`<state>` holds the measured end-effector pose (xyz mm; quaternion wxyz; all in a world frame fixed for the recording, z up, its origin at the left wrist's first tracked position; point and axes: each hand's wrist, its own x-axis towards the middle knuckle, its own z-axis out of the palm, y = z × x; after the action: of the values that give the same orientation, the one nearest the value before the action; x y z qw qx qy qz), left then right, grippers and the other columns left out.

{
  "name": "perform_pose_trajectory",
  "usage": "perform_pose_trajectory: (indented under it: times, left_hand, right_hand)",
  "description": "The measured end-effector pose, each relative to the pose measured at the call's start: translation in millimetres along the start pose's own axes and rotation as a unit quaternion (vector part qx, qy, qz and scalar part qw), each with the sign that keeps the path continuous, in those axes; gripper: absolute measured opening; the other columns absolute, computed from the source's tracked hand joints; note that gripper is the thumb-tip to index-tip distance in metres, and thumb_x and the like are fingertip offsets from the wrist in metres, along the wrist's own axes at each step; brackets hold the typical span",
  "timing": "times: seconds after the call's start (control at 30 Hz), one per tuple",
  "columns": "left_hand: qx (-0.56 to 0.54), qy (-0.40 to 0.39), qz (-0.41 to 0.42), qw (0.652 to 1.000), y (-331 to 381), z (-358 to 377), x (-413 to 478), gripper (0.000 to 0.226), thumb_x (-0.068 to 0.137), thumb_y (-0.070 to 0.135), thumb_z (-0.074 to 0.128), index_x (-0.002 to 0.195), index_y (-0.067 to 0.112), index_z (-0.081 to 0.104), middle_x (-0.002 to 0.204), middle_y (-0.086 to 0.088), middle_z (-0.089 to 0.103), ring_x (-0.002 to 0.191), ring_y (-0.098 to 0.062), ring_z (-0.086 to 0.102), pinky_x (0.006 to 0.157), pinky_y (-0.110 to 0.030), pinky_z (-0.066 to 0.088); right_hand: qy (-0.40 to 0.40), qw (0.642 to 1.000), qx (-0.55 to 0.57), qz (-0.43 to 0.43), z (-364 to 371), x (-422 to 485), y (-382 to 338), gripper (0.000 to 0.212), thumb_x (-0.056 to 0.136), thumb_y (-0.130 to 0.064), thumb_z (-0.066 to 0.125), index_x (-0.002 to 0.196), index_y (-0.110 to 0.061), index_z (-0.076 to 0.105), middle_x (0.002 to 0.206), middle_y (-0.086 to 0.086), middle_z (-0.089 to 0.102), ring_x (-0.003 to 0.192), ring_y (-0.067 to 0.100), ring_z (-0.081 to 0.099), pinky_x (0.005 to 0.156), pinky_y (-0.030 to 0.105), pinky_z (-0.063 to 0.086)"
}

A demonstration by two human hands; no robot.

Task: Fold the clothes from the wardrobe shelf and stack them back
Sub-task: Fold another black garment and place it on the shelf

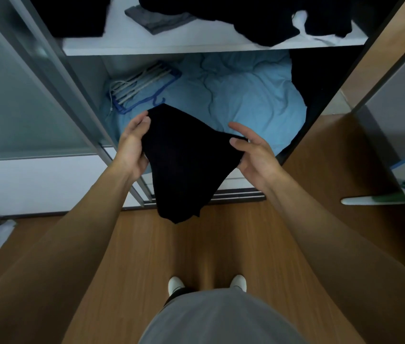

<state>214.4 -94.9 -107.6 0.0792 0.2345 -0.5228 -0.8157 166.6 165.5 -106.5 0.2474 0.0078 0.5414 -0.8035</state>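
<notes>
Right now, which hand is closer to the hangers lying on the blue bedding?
Left. The left hand grips one edge of the black garment directly in front of the hangers; the right hand grips the opposite edge, farther off to their right.

Bare forearms, a grey top (221,319), dark trousers, and white shoes (175,284).

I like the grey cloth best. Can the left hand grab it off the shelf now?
Probably not yet. The left hand is busy holding the black cloth, as is the right hand. The grey cloth lies unblocked on the shelf.
</notes>
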Motion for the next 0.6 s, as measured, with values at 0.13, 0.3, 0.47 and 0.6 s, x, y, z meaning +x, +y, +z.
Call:
perform_pose_trajectory:
  times: [0.13, 0.3, 0.47, 0.6]
  left_hand:
    - [0.067, -0.011, 0.015, 0.998, 0, -4, -2, 0.031, 0.101, 0.01, 0.051, 0.128, 0.019, 0.064, 0.108, -0.003, 0.076, 0.099, -0.015, 0.072, 0.079, -0.024, 0.056]
    - [0.134, -0.001, 0.033, 0.99, -3, 8, -6, 0.025, 0.104, 0.012, 0.048, 0.12, 0.014, 0.068, 0.082, 0.002, 0.074, 0.075, -0.007, 0.07, 0.065, -0.019, 0.054]
    - [0.188, -0.009, 0.039, 0.981, -6, 12, -4, 0.024, 0.103, 0.007, 0.047, 0.109, 0.009, 0.07, 0.089, 0.002, 0.073, 0.072, -0.002, 0.07, 0.065, -0.015, 0.052]
    - [0.287, 0.006, 0.069, 0.955, -3, 4, 1, 0.027, 0.103, 0.007, 0.048, 0.098, 0.016, 0.073, 0.094, 0.002, 0.07, 0.083, -0.005, 0.066, 0.069, -0.012, 0.051]
  right_hand:
    - [-0.001, 0.999, 0.035, 0.007, 5, 5, -14, 0.037, 0.094, -0.002, 0.061, 0.127, -0.018, 0.065, 0.098, 0.004, 0.075, 0.088, 0.017, 0.072, 0.077, 0.032, 0.057]
    - [0.085, 0.989, -0.121, 0.016, -2, 6, -18, 0.046, 0.091, -0.019, 0.072, 0.135, -0.026, 0.057, 0.11, 0.004, 0.073, 0.092, 0.014, 0.074, 0.071, 0.021, 0.056]
    - [0.111, 0.96, -0.246, 0.079, -2, 11, -17, 0.033, 0.084, -0.017, 0.078, 0.115, -0.018, 0.068, 0.103, 0.006, 0.073, 0.079, 0.012, 0.068, 0.062, 0.023, 0.051]
    - [0.09, 0.971, -0.208, 0.08, -3, 14, -11, 0.038, 0.084, -0.006, 0.075, 0.12, -0.013, 0.066, 0.094, 0.005, 0.071, 0.062, 0.007, 0.067, 0.051, 0.019, 0.048]
